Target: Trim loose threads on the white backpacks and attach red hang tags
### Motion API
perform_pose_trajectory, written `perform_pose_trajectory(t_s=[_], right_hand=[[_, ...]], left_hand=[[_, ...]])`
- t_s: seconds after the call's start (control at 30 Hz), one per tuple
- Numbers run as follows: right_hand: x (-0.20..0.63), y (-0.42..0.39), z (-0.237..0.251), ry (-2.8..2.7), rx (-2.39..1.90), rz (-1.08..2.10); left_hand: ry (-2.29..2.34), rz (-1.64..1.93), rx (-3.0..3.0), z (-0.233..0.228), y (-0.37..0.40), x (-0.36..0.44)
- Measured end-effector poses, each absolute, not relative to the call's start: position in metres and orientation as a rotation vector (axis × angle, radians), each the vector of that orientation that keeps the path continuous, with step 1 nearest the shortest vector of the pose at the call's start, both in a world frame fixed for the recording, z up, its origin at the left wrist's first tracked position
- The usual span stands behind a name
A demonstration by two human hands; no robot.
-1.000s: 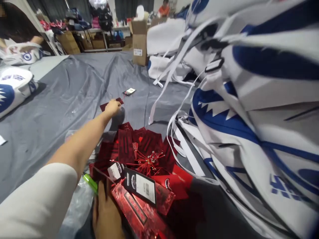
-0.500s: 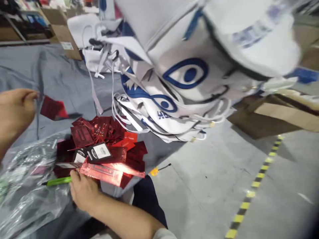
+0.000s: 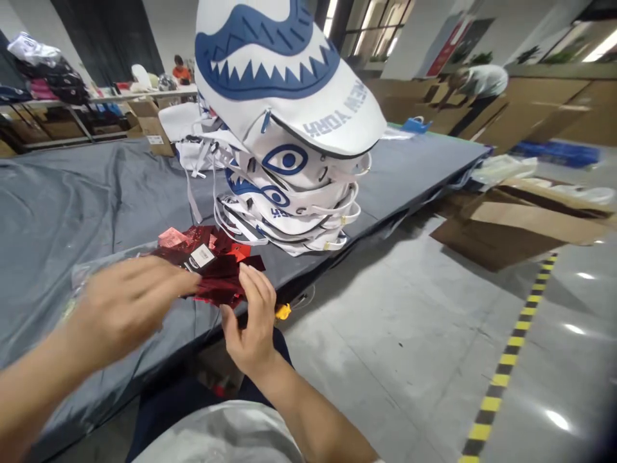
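Observation:
A heap of dark red, shiny tags (image 3: 224, 286) lies near the table's front edge, with a black tag bearing a white label (image 3: 201, 256) on top. My left hand (image 3: 130, 302), somewhat blurred, reaches over the heap's left side with its fingers stretched out. At the right end of the heap is my right hand (image 3: 253, 315), thumb and fingers apart, fingertips against the tags. Just behind the heap rises a stack of white bags (image 3: 299, 167) with blue shark-face prints and "NEW YORK" lettering. Clear plastic (image 3: 81, 276) shows partly behind my left hand.
A grey cloth (image 3: 62, 212) covers the long table. An open cardboard box (image 3: 501, 225) stands on the floor at right, near yellow-black tape (image 3: 511, 360). Another carton (image 3: 152, 125) is behind the bags. A person (image 3: 477, 87) bends over at the far right.
My view has tilted up. My left hand, which held a red tag out to the left, has come over the heap. My right hand has moved from the green pen-like tool to the heap's right end.

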State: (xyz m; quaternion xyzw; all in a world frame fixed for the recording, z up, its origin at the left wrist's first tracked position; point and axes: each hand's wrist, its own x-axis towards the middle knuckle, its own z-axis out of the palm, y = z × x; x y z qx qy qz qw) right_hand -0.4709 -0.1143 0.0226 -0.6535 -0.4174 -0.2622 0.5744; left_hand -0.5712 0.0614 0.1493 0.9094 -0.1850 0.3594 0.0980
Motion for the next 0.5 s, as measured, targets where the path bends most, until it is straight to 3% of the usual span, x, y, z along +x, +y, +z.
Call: perform_pose_trajectory(t_s=[0.1,0.23,0.33,0.5], right_hand=[[-0.472,-0.131,0.022,-1.008,-1.493,-0.323],[-0.469,-0.147,-0.004,-0.661,-1.379,0.129],[-0.462,-0.156,-0.023,-0.572,-1.398,0.206],[-0.444,-0.166,-0.046,-0.637,-1.518,0.335]], left_hand=[[-0.699,0.924,2.677,0.12,0.008,-0.541],[-0.194,0.776,2.294,0.066,-0.027,-0.51],[0.057,0.538,2.068,0.028,-0.038,-0.499],[0.219,0.438,1.916,-0.011,-0.042,-0.49]])
